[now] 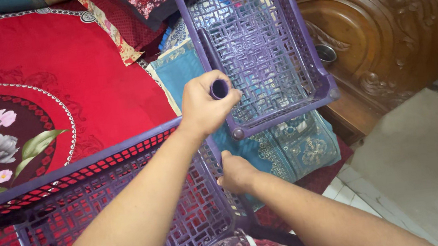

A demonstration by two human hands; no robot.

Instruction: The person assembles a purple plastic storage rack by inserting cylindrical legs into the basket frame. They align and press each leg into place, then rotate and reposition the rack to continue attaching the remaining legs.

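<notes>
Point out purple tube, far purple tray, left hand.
purple tube (219, 89), head view, open end.
far purple tray (305, 29), head view, right wall.
left hand (205, 108), head view, back of hand.

No packages, labels, signs or screens show anywhere in this view.

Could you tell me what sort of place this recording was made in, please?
Probably a bedroom in a home: a red floral bedspread covers a bed, patterned pillows lie at its head, and a carved wooden cabinet stands on a tiled floor.
</notes>
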